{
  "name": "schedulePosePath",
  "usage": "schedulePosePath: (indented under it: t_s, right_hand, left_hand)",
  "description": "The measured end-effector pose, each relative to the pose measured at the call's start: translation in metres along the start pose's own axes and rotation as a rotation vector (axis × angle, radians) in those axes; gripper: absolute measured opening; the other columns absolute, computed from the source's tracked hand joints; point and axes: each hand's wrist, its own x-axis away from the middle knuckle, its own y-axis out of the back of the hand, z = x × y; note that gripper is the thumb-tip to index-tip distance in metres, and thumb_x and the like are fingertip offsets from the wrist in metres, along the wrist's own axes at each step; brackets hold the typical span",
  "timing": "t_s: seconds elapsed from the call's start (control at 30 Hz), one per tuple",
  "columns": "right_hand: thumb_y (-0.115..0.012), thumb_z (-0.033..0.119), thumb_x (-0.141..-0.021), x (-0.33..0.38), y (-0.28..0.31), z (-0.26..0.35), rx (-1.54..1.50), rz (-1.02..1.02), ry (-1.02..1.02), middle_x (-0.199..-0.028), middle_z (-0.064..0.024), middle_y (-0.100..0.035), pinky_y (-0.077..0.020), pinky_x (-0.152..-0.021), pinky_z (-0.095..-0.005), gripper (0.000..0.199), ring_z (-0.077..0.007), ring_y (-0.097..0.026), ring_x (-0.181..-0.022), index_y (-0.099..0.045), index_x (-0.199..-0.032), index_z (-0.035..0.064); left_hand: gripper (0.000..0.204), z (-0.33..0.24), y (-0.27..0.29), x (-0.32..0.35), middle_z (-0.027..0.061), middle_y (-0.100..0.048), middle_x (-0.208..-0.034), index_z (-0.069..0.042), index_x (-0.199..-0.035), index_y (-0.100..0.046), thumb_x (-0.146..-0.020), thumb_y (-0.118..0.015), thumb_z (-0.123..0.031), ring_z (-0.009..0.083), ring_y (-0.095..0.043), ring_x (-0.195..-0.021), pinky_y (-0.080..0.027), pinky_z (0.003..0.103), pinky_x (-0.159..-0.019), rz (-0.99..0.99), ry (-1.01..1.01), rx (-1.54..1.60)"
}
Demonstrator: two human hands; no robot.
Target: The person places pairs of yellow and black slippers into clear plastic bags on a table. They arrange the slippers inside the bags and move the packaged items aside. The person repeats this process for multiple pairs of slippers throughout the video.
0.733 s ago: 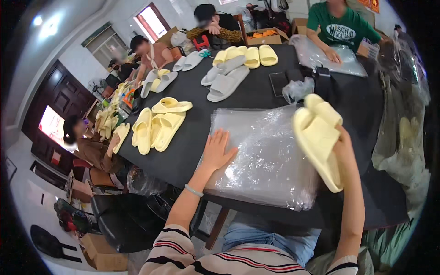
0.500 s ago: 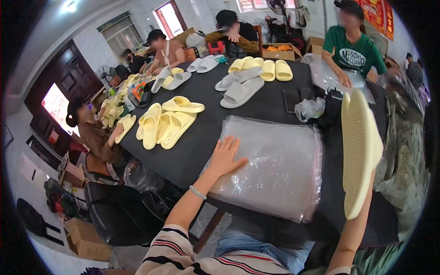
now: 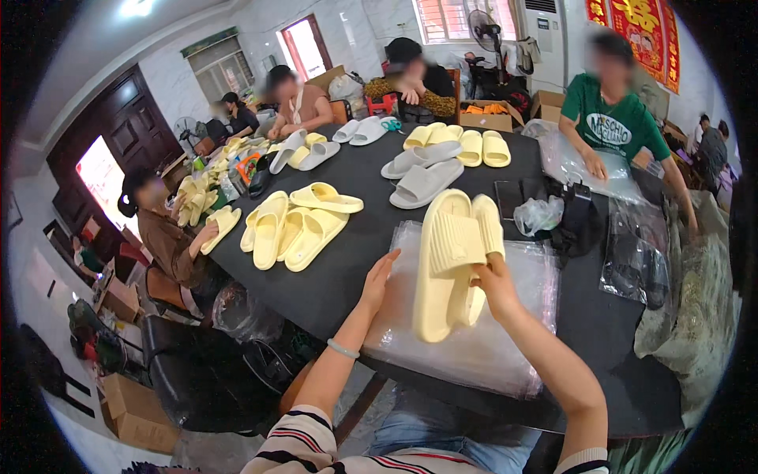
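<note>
My right hand (image 3: pixel 496 286) grips a pair of pale yellow slippers (image 3: pixel 444 272) by the strap side and holds them raised above a stack of clear plastic bags (image 3: pixel 517 347). The slippers stand close together, toes up, one partly behind the other. Fingers stretched out, my left hand (image 3: pixel 379 278) is turned on its edge by the left side of the stack, apart from the slippers and holding nothing. The bags lie flat on the black tabletop (image 3: pixel 320 300) in front of me.
Yellow slippers (image 3: pixel 296 229) lie to the left, grey slippers (image 3: pixel 426 183) beyond the stack. A crumpled plastic bag (image 3: pixel 538 216) and a bagged dark item (image 3: pixel 636 257) lie on the right. A co-worker in green (image 3: pixel 616 118) handles plastic bags at far right; others sit along the far left.
My right hand has brought the slippers from the far right to above the stack and turned them. My left hand has turned from flat on the bags onto its edge.
</note>
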Motion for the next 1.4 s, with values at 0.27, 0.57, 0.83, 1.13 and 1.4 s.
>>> schedulePosePath:
  t_s: [0.27, 0.57, 0.83, 1.13, 1.4]
  right_hand:
    - [-0.06, 0.002, -0.086, 0.03, 0.037, -0.022, 0.735, 0.017, 0.621, -0.132, -0.0163, -0.046, -0.0505, -0.081, -0.0327, 0.034, -0.0248, -0.053, -0.114, -0.058, -0.12, 0.0047]
    - [-0.061, 0.002, -0.084, 0.048, 0.068, -0.039, 0.875, 0.158, 0.537, -0.094, -0.0133, -0.062, -0.0467, -0.079, -0.0381, 0.01, -0.0308, -0.058, -0.088, -0.066, -0.093, 0.0031]
    - [-0.064, 0.004, -0.082, 0.047, 0.067, -0.042, 0.927, 0.156, 0.572, -0.096, -0.0138, -0.062, -0.0462, -0.082, -0.0398, 0.011, -0.0328, -0.057, -0.093, -0.067, -0.092, 0.0039]
    - [-0.063, 0.004, -0.082, 0.051, 0.065, -0.04, 0.909, 0.15, 0.623, -0.095, -0.0134, -0.062, -0.0467, -0.083, -0.0403, 0.011, -0.0328, -0.057, -0.092, -0.067, -0.092, 0.0047]
    - [-0.064, 0.005, -0.081, 0.051, 0.07, -0.041, 0.911, 0.133, 0.633, -0.096, -0.013, -0.062, -0.0472, -0.082, -0.0403, 0.012, -0.0323, -0.057, -0.092, -0.067, -0.093, 0.0059]
  left_hand:
    - [0.053, -0.005, -0.008, 0.005, 0.0155, -0.046, -0.141, 0.005, -0.138, -0.042, -0.103, -0.039, -0.034, 0.0221, -0.04, -0.133, -0.027, 0.035, -0.113, -0.067, 0.003, 0.11]
    - [0.06, -0.034, -0.015, 0.012, 0.0212, -0.048, -0.134, 0.0, -0.135, -0.045, -0.086, -0.066, -0.027, 0.0334, -0.048, -0.123, -0.037, 0.041, -0.105, -0.092, -0.329, -0.769]
    - [0.055, -0.093, -0.079, 0.02, 0.0207, -0.053, -0.117, -0.01, -0.132, -0.052, -0.088, -0.06, -0.042, 0.0357, -0.051, -0.112, -0.041, 0.044, -0.095, 0.259, -0.226, -0.95]
    - [0.046, -0.065, -0.101, -0.014, 0.0196, -0.061, -0.094, -0.008, -0.128, -0.056, -0.091, -0.057, -0.035, 0.0347, -0.058, -0.09, -0.047, 0.043, -0.078, 0.196, -0.157, -1.031]
    - [0.03, -0.091, 0.01, -0.017, 0.0162, -0.058, -0.085, -0.011, -0.114, -0.068, -0.084, -0.067, -0.017, 0.0281, -0.056, -0.079, -0.047, 0.038, -0.075, 0.071, -0.148, -0.857]
